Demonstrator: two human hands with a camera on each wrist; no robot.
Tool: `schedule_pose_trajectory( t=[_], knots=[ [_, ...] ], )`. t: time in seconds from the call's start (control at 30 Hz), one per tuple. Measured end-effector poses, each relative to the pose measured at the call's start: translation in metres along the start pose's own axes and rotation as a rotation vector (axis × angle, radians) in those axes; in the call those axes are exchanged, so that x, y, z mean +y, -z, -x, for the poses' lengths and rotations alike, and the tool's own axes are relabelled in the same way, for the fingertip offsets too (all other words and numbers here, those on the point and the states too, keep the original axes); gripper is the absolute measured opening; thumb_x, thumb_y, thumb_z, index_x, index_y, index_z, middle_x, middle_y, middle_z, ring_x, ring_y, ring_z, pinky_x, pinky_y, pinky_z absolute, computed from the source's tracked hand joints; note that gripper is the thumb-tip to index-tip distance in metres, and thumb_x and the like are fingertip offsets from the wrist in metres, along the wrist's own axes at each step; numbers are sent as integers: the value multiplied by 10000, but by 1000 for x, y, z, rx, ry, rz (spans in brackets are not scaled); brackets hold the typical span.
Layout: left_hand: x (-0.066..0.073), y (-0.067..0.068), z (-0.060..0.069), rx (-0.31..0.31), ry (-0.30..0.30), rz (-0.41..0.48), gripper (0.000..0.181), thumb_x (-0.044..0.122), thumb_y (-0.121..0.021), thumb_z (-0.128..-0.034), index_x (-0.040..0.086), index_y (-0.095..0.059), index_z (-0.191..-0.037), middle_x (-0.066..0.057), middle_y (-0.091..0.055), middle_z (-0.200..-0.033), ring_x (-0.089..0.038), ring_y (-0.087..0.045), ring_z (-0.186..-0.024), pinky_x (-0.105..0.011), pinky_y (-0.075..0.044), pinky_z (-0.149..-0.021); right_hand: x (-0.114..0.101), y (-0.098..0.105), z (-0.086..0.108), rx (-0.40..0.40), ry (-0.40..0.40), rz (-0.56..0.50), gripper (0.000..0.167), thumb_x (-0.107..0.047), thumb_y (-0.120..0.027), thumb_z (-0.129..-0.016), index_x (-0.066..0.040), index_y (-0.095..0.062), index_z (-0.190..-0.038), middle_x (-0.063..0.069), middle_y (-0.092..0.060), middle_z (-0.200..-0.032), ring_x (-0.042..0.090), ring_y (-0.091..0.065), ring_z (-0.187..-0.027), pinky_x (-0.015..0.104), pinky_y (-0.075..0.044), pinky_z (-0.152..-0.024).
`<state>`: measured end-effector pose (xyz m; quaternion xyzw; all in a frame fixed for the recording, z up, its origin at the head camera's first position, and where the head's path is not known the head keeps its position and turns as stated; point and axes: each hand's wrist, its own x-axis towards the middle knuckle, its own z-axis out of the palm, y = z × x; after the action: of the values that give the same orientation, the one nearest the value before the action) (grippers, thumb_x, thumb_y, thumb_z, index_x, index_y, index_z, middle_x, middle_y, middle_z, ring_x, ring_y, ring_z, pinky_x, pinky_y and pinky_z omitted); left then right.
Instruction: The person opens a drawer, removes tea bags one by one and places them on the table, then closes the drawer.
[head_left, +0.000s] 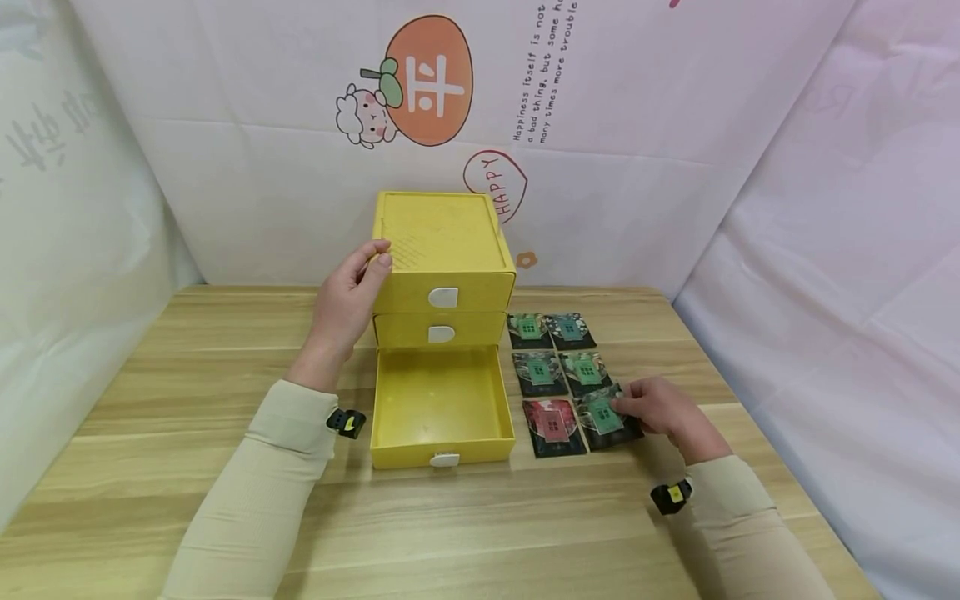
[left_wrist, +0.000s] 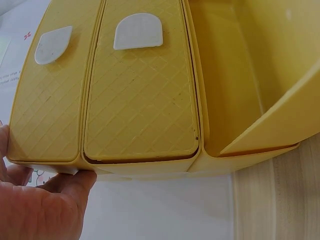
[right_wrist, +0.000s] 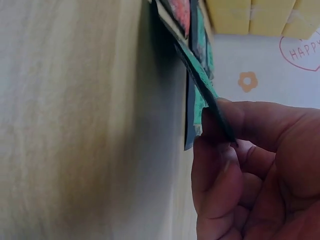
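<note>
A yellow drawer box [head_left: 442, 233] with white pull tabs stands at the back middle of the table. Its lowest drawer [head_left: 442, 400] is pulled out, with nothing in it; the upper two drawers are closed. My left hand [head_left: 348, 296] grips the box's upper left edge, fingertips on top and another digit against its side, as the left wrist view shows. To the right, my right hand [head_left: 663, 412] pinches the edge of a flat dark packet [head_left: 602, 415] with a green label. That packet is tilted, its near-hand side raised off the table in the right wrist view [right_wrist: 202, 80].
More flat packets lie in two columns right of the box: one with a red label [head_left: 553, 427], others with green labels [head_left: 539, 372] and a bluish-green one [head_left: 570, 330]. A printed white cloth [head_left: 615, 200] hangs behind the wooden table [head_left: 465, 533].
</note>
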<state>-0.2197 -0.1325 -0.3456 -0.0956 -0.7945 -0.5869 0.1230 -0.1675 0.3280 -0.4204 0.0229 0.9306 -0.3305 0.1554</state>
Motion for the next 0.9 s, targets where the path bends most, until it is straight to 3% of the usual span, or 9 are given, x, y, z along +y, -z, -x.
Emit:
schedule_pose_trajectory(
  t=[0.2,0.53,0.9],
  knots=[
    [1,0,0,3,3,10,529,540,-485,-1080,266,-538,-1530,-70,-627,-1377,-203,-520,-1113,-364,-405,-907,5,-1,-3,6,2,94,419,-251,-666,-1012,-160,-468,-654,-62,-373,-533,117,-384,-492,307,-351,-545],
    [1,0,0,-10,1,12,549,549,-489,-1076,254,-530,-1537,-52,-586,-1489,-245,-542,-1301,-480,-420,-1084,13,-8,-7,14,-9,143,449,-262,-674,-1001,-168,-434,-633,-57,-373,-532,125,-377,-499,306,-342,-546],
    [1,0,0,3,-4,-3,548,550,-483,-1078,244,-541,-1529,-55,-597,-1474,-241,-550,-1246,-429,-418,-1019,10,-11,-3,34,-2,224,435,-293,-668,-993,-162,-471,-627,-53,-405,-527,134,-404,-504,310,-344,-540]
  ],
)
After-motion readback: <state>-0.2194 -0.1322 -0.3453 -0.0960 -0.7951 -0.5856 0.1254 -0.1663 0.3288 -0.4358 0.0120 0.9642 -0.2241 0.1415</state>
